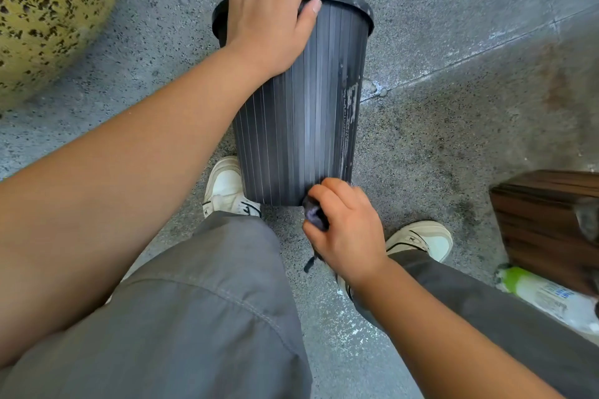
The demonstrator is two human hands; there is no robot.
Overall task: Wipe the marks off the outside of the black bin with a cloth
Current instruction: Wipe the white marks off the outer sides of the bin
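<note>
**Wiping low on the bin wall, with the white streak not yet cleaned**

The black bin (pixel 301 113) stands on the speckled floor (pixel 453 139) between the person's shoes, its mouth tipped away toward twelve o'clock, so the ribbed outer wall faces the camera. The left hand (pixel 265 19) is draped over the rim at about eleven o'clock of the bin, fingers curled over the edge and thumb pressed on the wall, steadying it. The right hand (pixel 348 230) works at the bin's base, about five o'clock, its fingers bunched tight round a small dark cloth (pixel 316 215) that touches the lowest part of the wall.

To do this step well, I judge the left hand should hold firm while the cloth runs along the ribs, not across them, since dirt likely sits in the grooves. The plain target is the whitish streak (pixel 351 107) running down the wall at about three o'clock; the cloth sits below it, so the stroke should climb there, or the bin should be turned to bring it round.

As for contents, the bin's inside is hidden from this angle. A plastic bottle (pixel 544 293) with a green end lies on the floor at four o'clock, beside a dark wooden box (pixel 544 217); what either holds cannot be told.
</note>
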